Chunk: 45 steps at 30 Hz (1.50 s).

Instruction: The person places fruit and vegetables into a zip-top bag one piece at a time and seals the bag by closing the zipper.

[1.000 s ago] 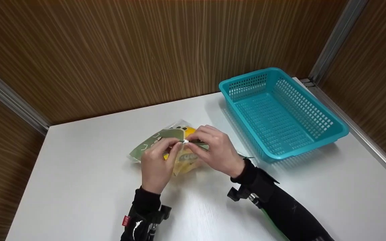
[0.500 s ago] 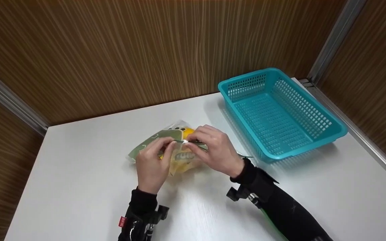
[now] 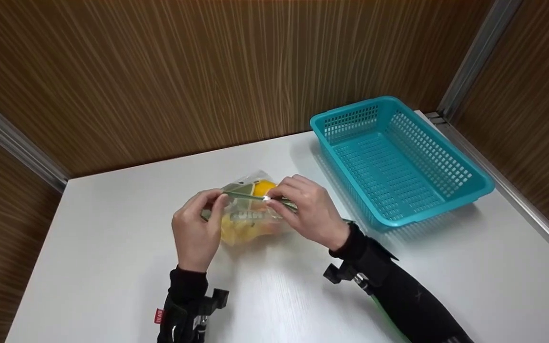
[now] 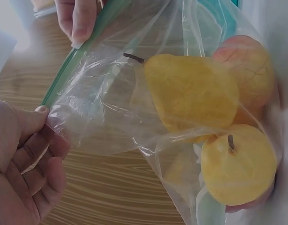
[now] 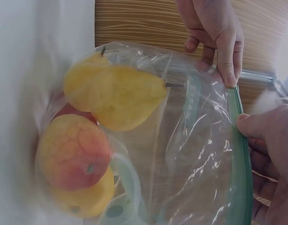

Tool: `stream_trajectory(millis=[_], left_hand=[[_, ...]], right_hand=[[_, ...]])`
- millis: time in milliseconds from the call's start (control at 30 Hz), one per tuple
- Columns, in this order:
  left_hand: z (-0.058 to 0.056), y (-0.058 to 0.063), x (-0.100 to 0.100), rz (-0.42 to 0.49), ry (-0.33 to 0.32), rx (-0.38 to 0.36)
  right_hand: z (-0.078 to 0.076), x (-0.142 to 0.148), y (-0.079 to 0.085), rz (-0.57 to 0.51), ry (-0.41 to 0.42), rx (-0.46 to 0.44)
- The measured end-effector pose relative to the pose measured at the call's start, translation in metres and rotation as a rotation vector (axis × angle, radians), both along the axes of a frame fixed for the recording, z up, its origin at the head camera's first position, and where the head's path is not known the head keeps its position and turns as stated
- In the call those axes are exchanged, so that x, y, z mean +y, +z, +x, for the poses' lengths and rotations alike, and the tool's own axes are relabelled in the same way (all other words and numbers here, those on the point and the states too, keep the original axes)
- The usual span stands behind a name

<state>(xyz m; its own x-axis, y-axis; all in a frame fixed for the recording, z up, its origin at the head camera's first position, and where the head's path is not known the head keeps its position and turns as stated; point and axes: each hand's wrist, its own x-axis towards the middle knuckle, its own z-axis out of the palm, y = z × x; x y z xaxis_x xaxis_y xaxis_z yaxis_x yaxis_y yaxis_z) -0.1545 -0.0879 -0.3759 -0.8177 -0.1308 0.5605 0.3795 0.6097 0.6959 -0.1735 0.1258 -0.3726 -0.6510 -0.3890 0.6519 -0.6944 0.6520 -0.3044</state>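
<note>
A clear zip bag (image 4: 111,122) with a green top strip (image 3: 243,195) stands on the table, its fruit at the bottom. Through the plastic show a yellow pear (image 4: 195,89), another yellow fruit (image 4: 237,164) with a short stem and a reddish-yellow fruit (image 5: 73,152). My left hand (image 3: 196,228) pinches the left end of the strip between thumb and finger. Farther right along it, my right hand (image 3: 310,209) pinches the strip at a small white slider (image 3: 266,198). The strip is stretched taut between both hands, and the right hand covers part of its right side.
A turquoise plastic basket (image 3: 393,222) with perforated walls stands at the back right of the white table (image 3: 112,238). Wood-grain panels (image 3: 160,71) rise behind the table and at both sides.
My left hand has slid left along the strip, away from my right hand, which stays nearly still at the white slider. More of the green strip shows between them.
</note>
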Motion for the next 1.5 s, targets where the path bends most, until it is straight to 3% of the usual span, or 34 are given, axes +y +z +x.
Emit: stream_trajectory(millis=[667, 1500], left_hand=[[-0.007, -0.005, -0.024, 0.037, 0.062, 0.046], [-0.012, -0.006, -0.037, 0.1, 0.14, 0.042]], right_hand=[[-0.005, 0.009, 0.002, 0.019, -0.049, -0.007], [-0.009, 0.026, 0.011, 0.048, -0.108, 0.015]])
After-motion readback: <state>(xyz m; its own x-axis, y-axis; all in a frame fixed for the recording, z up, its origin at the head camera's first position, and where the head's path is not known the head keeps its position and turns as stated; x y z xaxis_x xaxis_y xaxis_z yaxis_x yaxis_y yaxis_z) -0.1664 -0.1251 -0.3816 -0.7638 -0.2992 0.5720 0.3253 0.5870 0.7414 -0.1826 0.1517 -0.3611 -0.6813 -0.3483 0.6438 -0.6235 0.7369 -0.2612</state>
